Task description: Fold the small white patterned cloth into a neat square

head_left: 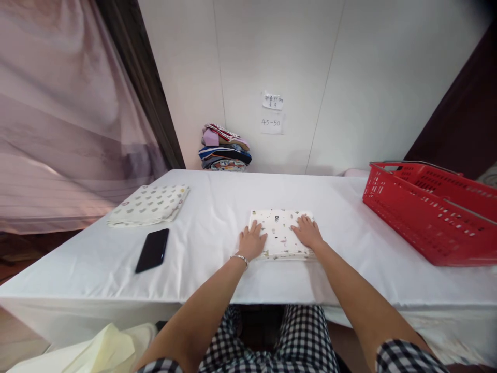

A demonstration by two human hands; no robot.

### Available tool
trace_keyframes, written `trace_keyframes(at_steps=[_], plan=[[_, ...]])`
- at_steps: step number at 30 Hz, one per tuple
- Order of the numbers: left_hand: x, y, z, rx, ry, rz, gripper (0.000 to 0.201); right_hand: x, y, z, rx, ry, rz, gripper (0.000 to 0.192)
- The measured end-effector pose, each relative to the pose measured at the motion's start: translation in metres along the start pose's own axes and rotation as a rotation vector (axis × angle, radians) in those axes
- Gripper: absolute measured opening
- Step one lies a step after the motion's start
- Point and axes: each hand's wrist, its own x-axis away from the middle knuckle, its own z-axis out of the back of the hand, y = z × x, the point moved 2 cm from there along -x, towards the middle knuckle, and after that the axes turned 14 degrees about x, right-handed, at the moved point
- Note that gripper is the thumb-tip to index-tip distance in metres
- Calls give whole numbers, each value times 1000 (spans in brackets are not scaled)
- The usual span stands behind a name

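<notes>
A folded white cloth with a small printed pattern (278,235) lies flat near the front of the table. My left hand (251,242) rests on its left edge, fingers spread, with a bracelet on the wrist. On the cloth's right side, my right hand (307,231) lies flat with its fingers apart. Neither hand grips anything. Several layers show along the cloth's front edge.
The table (217,207) has a white cover. At the left are another folded patterned cloth (149,205) and a black phone (152,250). A red basket (430,212) stands at the right. Behind the table are stacked folded textiles (225,150) and a wall with paper notes (272,123).
</notes>
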Motion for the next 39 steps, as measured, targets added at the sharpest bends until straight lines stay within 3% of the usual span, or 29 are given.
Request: trace_keyframes(at_steps=[3, 6, 8, 14, 20, 26, 33, 39], plan=[[-7, 12, 3, -78, 58, -28, 56, 2, 1, -6, 5, 6, 4, 58], [-23, 25, 6, -133, 152, -166, 60, 2, 1, -8, 6, 11, -1, 59], [-36, 25, 4, -129, 144, -194, 62, 1, 1, -8, 5, 9, -5, 59], [-56, -7, -6, 16, 56, 28, 72, 0, 1, -6, -8, -15, 9, 58], [-54, -9, -7, 41, 76, 17, 71, -20, 4, 4, 9, 13, 7, 57], [-56, -11, -9, 50, 112, 22, 72, -33, 12, -5, -45, -8, -30, 61], [-57, -13, -11, 79, 129, 30, 76, -27, 13, -3, -58, -44, -22, 59], [-56, -12, -9, 92, 119, 33, 76, -2, 26, -6, -118, -74, 36, 60]])
